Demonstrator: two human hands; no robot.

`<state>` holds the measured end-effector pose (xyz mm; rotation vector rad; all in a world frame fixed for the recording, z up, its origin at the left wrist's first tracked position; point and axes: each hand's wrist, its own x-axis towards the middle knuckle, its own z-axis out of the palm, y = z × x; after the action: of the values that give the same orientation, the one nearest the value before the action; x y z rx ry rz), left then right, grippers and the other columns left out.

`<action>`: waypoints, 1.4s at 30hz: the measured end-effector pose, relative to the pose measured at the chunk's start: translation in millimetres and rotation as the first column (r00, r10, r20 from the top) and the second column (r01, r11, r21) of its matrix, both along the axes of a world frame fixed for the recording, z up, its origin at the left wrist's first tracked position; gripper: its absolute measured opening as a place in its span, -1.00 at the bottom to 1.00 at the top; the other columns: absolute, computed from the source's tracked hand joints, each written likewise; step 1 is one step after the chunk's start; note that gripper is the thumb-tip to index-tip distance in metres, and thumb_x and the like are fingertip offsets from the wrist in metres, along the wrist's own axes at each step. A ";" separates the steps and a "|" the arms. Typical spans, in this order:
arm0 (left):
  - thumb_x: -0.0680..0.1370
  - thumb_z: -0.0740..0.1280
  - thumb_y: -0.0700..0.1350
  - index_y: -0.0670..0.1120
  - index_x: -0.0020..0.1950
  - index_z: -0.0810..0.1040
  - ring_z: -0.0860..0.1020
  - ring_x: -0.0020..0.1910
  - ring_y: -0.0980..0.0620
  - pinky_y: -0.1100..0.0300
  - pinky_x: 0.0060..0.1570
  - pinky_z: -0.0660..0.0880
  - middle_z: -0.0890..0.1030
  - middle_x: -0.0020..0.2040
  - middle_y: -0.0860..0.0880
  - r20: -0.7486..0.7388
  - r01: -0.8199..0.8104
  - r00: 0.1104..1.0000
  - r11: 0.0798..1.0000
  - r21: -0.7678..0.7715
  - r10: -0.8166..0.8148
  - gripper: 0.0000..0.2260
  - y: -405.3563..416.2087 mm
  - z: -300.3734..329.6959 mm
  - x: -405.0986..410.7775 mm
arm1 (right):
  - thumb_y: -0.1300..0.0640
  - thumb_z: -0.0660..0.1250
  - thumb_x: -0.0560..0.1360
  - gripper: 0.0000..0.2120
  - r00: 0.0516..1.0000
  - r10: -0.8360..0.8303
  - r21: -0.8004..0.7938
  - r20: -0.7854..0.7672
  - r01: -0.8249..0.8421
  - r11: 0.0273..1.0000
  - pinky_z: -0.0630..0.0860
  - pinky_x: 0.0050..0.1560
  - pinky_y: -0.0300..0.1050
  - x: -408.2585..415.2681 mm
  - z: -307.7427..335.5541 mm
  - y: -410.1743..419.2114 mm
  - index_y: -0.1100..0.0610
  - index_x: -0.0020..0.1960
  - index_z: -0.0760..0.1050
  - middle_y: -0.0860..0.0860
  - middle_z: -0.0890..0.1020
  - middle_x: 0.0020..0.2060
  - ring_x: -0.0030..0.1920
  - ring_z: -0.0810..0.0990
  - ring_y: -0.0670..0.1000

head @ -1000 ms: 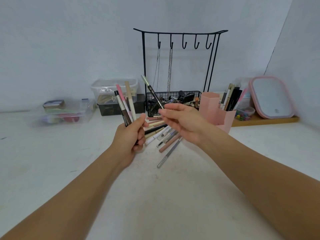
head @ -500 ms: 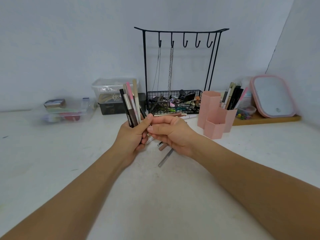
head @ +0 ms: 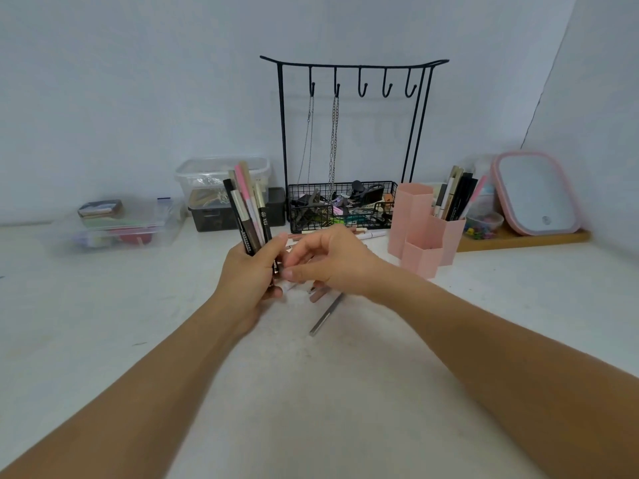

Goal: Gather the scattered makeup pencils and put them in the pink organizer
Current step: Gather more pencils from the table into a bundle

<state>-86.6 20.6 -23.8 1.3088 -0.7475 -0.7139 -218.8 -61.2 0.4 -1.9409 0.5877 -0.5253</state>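
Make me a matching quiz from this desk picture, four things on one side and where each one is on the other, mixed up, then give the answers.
Things:
1. bundle of pencils
2. grey pencil
3. chains
4. mirror

Places:
A. hanging from the black rack's hooks
B. standing on the wooden tray at far right
C. held upright in the left hand
D. lying on the table below the right hand

Pairs: 1-C, 2-D, 3-A, 4-B
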 end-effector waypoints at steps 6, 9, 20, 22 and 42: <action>0.61 0.38 0.03 -0.05 -0.01 0.60 0.57 -0.40 0.09 0.25 -0.51 0.41 0.55 -0.40 0.03 -0.017 -0.008 1.000 1.000 -0.017 0.008 -0.84 0.1 0.5 -2.2 | 0.17 0.58 0.40 -0.83 0.912 -0.003 -0.401 -0.410 -0.177 0.899 0.50 -0.22 -0.35 -33.9 40.3 -38.7 -0.02 -0.05 0.69 -0.14 0.71 -0.17 -0.26 0.62 -0.28; 0.62 0.37 -0.02 0.05 0.14 0.62 0.51 -0.41 0.09 0.27 -0.53 0.38 0.46 -0.42 0.05 -0.019 0.019 1.000 0.998 -0.053 -0.020 -0.88 -0.5 -0.6 1.2 | 0.21 0.59 0.37 -0.77 0.815 0.000 -0.389 -0.580 -0.277 0.878 0.62 -0.18 -0.08 -39.5 37.1 -48.8 -0.04 -0.04 0.70 -0.10 0.71 -0.15 -0.11 0.67 -0.09; 0.54 0.44 0.10 -0.06 -0.26 0.46 0.48 -0.45 0.08 0.25 -0.55 0.33 0.48 -0.42 0.00 -0.055 0.034 0.998 0.999 0.029 -0.032 -0.68 2.4 2.3 -2.4 | 0.17 0.56 0.41 -0.85 0.761 -0.034 -0.424 -0.648 -0.323 0.846 0.54 -0.09 -0.14 -39.2 22.0 -55.0 -0.06 -0.15 0.68 -0.02 0.70 -0.09 -0.07 0.61 -0.03; 0.55 0.43 0.08 -0.04 -0.26 0.42 0.40 -0.49 0.09 0.27 -0.55 0.28 0.42 -0.45 0.03 -0.060 0.080 0.995 0.996 0.027 -0.078 -0.68 3.5 2.1 -3.2 | 0.18 0.54 0.44 -0.87 0.760 0.000 -0.399 -0.650 -0.341 0.851 0.47 -0.17 -0.25 -42.5 24.2 -56.4 -0.04 -0.11 0.67 0.00 0.69 -0.07 -0.16 0.56 -0.10; 0.38 0.57 -0.09 -0.15 -0.12 0.58 0.45 -0.50 0.06 0.30 -0.60 0.25 0.53 -0.40 -0.05 0.031 0.266 0.963 0.964 0.027 -0.267 -0.76 8.5 2.3 -12.3 | 0.30 0.44 0.52 -0.90 0.993 0.086 0.099 0.082 -0.094 0.991 0.60 -0.16 -0.17 -12.0 29.4 -5.8 0.35 -0.02 0.63 0.17 0.68 -0.22 -0.25 0.64 0.03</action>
<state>-98.9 29.0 -21.5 1.2560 -0.9573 -0.9191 -230.8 -67.1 29.9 -1.8326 0.4665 -0.5015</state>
